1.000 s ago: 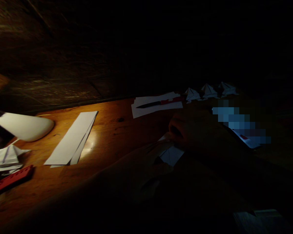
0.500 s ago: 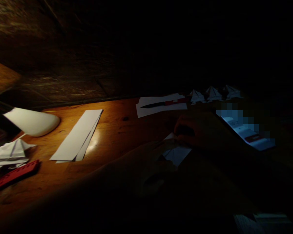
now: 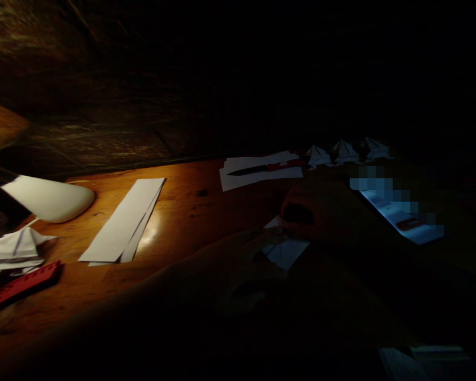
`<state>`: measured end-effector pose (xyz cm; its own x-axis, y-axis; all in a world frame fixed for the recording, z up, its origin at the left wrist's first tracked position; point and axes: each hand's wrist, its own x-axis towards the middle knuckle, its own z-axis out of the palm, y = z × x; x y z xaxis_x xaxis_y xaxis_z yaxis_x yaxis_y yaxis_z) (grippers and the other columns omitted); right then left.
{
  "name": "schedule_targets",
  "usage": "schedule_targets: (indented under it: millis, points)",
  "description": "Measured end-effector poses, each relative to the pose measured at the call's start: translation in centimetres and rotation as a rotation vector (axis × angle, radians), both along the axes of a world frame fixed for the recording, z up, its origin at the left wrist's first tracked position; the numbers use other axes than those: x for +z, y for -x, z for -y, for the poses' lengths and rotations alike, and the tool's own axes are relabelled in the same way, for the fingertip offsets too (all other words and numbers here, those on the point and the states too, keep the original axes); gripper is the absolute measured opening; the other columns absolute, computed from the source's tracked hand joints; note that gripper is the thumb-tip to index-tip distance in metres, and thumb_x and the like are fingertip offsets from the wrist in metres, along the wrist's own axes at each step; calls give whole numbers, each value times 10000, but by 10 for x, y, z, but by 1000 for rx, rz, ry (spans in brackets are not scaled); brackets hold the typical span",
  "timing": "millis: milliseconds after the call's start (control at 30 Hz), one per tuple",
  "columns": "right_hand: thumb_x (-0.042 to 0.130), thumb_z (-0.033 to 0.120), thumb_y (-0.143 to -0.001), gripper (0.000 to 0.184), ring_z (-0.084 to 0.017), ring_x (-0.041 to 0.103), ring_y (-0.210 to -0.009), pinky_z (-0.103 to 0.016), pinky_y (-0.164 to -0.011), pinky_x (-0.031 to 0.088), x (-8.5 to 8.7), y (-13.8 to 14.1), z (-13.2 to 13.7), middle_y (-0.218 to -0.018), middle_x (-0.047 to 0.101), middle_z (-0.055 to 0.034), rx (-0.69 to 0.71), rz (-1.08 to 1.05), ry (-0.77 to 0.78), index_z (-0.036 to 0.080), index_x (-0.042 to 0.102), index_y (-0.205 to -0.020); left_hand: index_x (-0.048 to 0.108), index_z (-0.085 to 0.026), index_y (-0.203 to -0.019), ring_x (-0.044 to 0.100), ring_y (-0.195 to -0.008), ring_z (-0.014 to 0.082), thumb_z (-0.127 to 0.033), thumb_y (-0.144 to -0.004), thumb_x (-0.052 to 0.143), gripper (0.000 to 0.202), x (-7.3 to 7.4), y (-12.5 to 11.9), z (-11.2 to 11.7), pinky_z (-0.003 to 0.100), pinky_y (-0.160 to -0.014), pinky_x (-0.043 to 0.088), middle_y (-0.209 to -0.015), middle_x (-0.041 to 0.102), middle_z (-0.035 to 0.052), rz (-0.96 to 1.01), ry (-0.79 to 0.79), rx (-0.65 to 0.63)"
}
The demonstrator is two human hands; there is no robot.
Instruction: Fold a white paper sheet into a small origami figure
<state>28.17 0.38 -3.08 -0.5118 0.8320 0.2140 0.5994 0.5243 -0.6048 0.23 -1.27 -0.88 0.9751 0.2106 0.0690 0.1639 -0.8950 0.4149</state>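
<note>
A small folded piece of white paper (image 3: 286, 255) lies on the wooden table in deep shadow, between my two hands. Coming in from the left, my left hand (image 3: 248, 259) has its fingers closed on the paper's left side. At the far edge of the paper is my right hand (image 3: 311, 211), its fingers curled and pinching there. Darkness hides most of both hands and the exact finger contact.
Paper strips (image 3: 122, 222) lie left, near a white lamp base (image 3: 49, 198), crumpled folded paper (image 3: 18, 248) and a red slotted object (image 3: 24, 284). Behind are paper sheets (image 3: 238, 182) under a knife (image 3: 257, 169), folded paper figures (image 3: 346, 152) and a lit phone (image 3: 396, 211).
The whole view has shifted very slightly. Both hands stay at the folded paper in nearly the same pose, and the picture on the phone's screen looks a little different.
</note>
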Motion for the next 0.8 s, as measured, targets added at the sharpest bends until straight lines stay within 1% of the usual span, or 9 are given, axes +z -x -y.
schedule_targets:
  millis: [67, 133, 233, 400, 500, 600, 667, 733, 800]
  points:
    - [742, 331, -876, 169, -206, 601, -912, -347, -783, 462, 1, 0, 0, -1047, 645, -49, -1, 8, -7, 218, 688, -990, 584, -199, -1385, 563, -1310, 312, -365, -999, 663, 427, -2, -1, -1, 538, -1062, 526, -1503, 509, 134, 8, -4, -4]
    - [736, 315, -875, 160, -203, 600, -904, -343, -778, 460, 2, 1, 1, -1041, 645, -48, 1, 6, 0, 216, 685, -989, 591, -178, -1370, 614, -1237, 281, -378, -1017, 649, 409, -4, -2, -2, 515, -1035, 546, -1417, 580, 127, 16, -7, -6]
    - [724, 301, -876, 137, -195, 590, -876, -331, -753, 451, 4, 3, 2, -1012, 639, -47, -4, 5, 10, 209, 678, -967, 608, -179, -1345, 635, -1199, 265, -377, -1023, 643, 380, -5, -3, -3, 491, -1012, 562, -1385, 602, 123, 22, -10, -4]
    - [714, 336, -882, 151, -189, 576, -847, -329, -732, 433, 4, 5, 1, -976, 621, -46, -11, 27, -12, 199, 657, -917, 604, -177, -1347, 635, -1196, 264, -376, -1023, 643, 382, -1, -4, -3, 490, -1008, 564, -1380, 604, 123, 5, -9, -3]
    - [695, 333, -893, 152, -182, 577, -833, -321, -713, 435, 4, 5, 1, -982, 613, -51, -1, 1, 21, 193, 639, -912, 590, -199, -1374, 608, -1231, 282, -373, -1005, 659, 414, 0, -2, -2, 500, -1016, 559, -1462, 538, 130, -20, -1, 4]
    - [689, 316, -888, 139, -179, 566, -821, -318, -708, 434, 5, 6, 3, -971, 612, -53, -15, -10, 15, 193, 628, -910, 606, -275, -1376, 575, -1257, 316, -354, -928, 712, 468, 1, 1, 0, 492, -1009, 569, -1606, 361, 110, -48, 5, 30]
    - [715, 297, -862, 148, -179, 556, -816, -317, -708, 430, 6, 7, 4, -963, 612, -50, -22, 2, -2, 194, 623, -912, 616, -314, -1367, 568, -1254, 324, -336, -885, 728, 496, 0, 2, 2, 480, -1003, 577, -1648, 276, 81, -65, 7, 46]
    - [738, 284, -842, 167, -176, 553, -810, -313, -699, 427, 5, 7, 5, -962, 607, -44, -23, -1, 1, 193, 619, -917, 613, -322, -1364, 568, -1244, 322, -324, -871, 724, 505, -1, 3, 2, 479, -997, 581, -1653, 253, 69, -77, 6, 54]
    - [744, 281, -842, 172, -177, 560, -824, -313, -702, 432, 3, 7, 4, -975, 601, -43, -14, -15, 12, 190, 619, -916, 609, -323, -1362, 561, -1246, 325, -321, -875, 713, 498, -1, 3, 3, 486, -1000, 578, -1644, 262, 67, -84, 5, 59]
